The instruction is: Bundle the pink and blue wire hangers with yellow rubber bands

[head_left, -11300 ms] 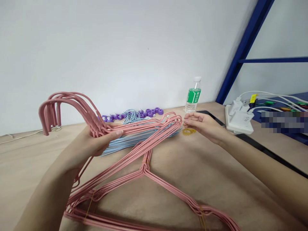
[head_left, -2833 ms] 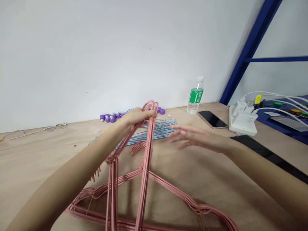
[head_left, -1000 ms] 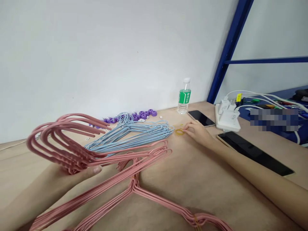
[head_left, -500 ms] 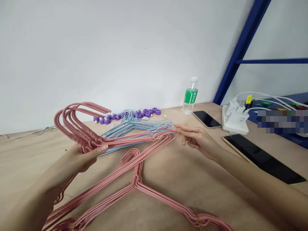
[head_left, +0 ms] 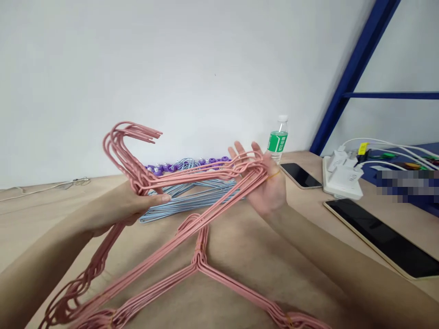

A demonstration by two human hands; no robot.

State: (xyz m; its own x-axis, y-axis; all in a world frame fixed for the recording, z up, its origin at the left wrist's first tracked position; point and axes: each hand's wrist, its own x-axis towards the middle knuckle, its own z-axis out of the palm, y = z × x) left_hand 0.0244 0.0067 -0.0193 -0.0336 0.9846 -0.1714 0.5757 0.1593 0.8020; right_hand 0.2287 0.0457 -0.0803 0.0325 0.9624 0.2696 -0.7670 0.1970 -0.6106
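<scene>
My left hand (head_left: 137, 203) grips a bundle of pink coated-wire hangers (head_left: 192, 233) near their hooks, which curl up at the left. The far ends of that bundle cross my right hand (head_left: 267, 187), whose fingers are spread upward. A yellow rubber band (head_left: 273, 175) lies against that hand, though I cannot tell what it is looped around. A second stack of pink hangers (head_left: 199, 262) lies on the table below, tangled with the held bundle. Light blue wire hangers (head_left: 192, 202) lie flat beyond, between my hands.
Purple plastic pieces (head_left: 212, 161) line the wall behind the blue hangers. Right of them stand a water bottle (head_left: 277, 139), a phone (head_left: 300, 176), a white power strip (head_left: 341, 176) with cables, and a tablet (head_left: 380, 237). A blue metal frame (head_left: 356, 77) rises at the right.
My left hand has raised the pink bundle higher. My right hand has turned palm-up beneath its far ends, and the yellow band has left the table for that hand.
</scene>
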